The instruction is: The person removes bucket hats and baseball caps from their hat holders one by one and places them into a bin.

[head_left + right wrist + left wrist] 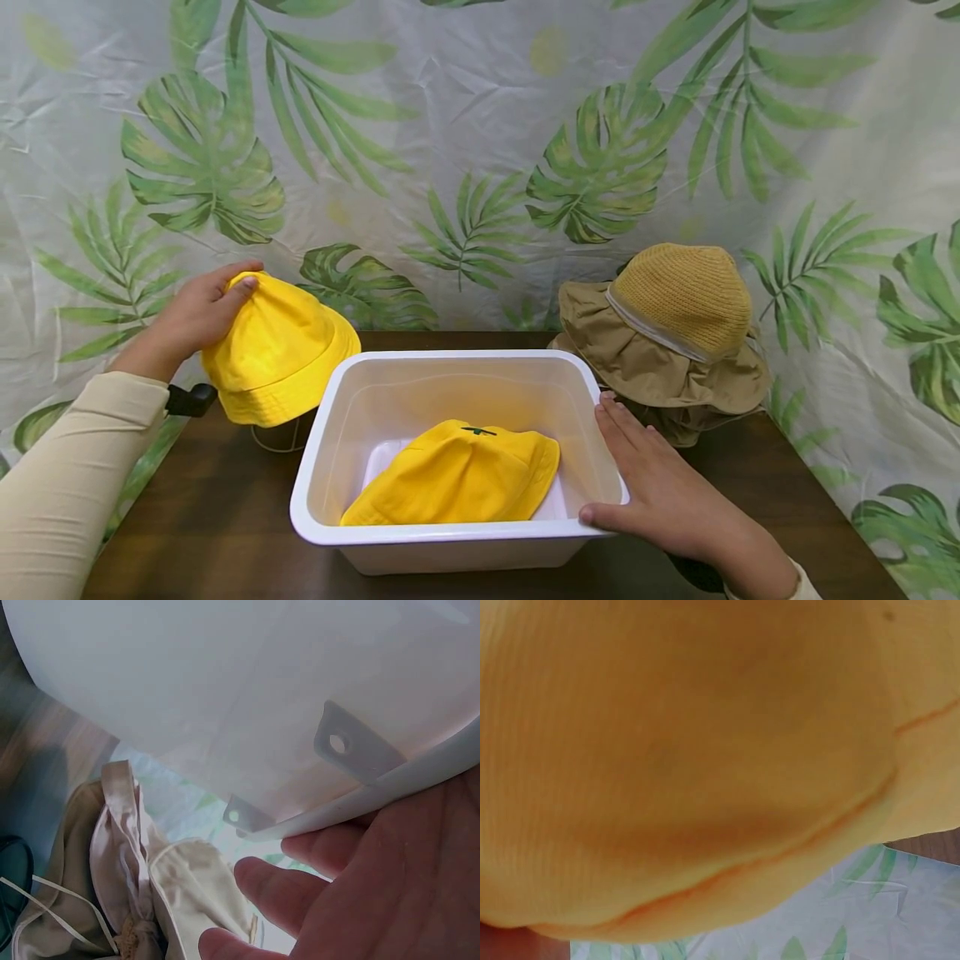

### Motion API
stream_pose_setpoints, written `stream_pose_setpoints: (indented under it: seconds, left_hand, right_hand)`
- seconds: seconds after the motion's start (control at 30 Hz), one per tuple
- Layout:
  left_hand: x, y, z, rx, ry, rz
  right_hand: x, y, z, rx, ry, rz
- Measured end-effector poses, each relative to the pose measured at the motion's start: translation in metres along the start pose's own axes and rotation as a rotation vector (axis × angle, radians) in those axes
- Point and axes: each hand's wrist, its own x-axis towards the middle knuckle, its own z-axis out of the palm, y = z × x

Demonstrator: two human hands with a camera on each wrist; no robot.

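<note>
While one yellow hat (465,475) already lies inside the white tub (457,535), a second yellow hat (273,354) is outside, at its left, crown pinched in the left hand's (206,308) narrow grip; the right hand (671,487), grip wide, touches the rim; stacked hats (678,308) are outside too.

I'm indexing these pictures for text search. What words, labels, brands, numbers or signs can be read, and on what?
No readable text in any view.
The yellow hat in the white bin bears a dark green mark, too small to read.
I see no lettering on the other yellow hat.
</note>
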Motion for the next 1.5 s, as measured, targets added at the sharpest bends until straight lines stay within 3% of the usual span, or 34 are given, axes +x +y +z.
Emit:
stream_pose_setpoints:
  seconds: [0.83, 1.13, 1.5]
  left_hand:
    - [0.000, -0.006, 0.002, 0.014, 0.038, -0.015]
    - [-0.005, -0.009, 0.001, -0.124, 0.092, -0.009]
    - [-0.005, -0.012, -0.003, -0.135, 0.118, 0.025]
  right_hand:
    - [0.000, 0.001, 0.000, -0.015, 0.001, 0.004]
    - [0.000, 0.001, 0.001, -0.009, 0.000, 0.014]
    - [-0.001, -0.001, 0.000, -0.014, 0.015, -0.009]
